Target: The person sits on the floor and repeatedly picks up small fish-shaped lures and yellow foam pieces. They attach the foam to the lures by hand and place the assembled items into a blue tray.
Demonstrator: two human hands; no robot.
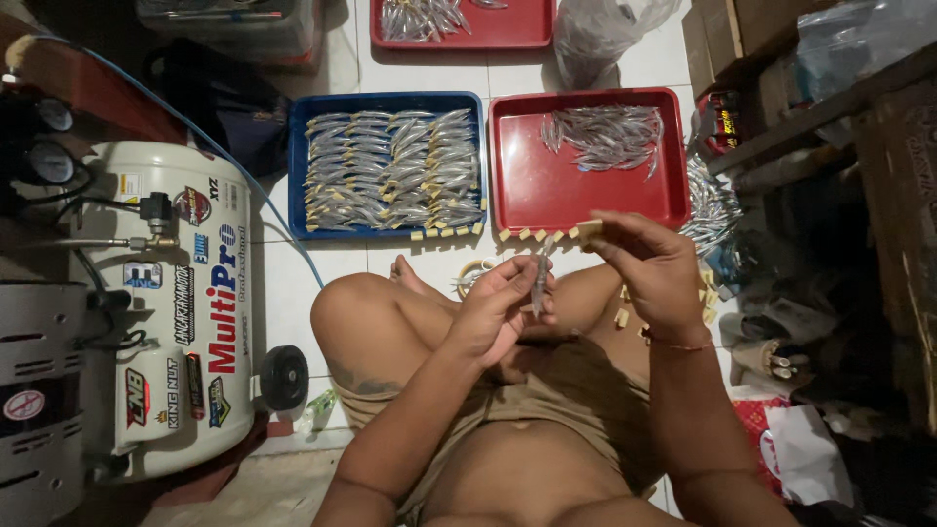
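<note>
currently, in the head view, the left hand (498, 312) pinches a slim silver lure (539, 283) upright; the right hand (654, 268), at its three o'clock, grips a small tan block (590, 229). at twelve o'clock sits a red tray (566, 195). a loose pinch could drop the lure.

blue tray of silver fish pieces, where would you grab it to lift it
Grip the blue tray by its two short side rims, one hand on each, coming from above. The rims stand raised and bare, while the silver pieces fill the inside in rows. The red tray sits close on one side, so fingers fit tightly there. Lift it level.
</note>
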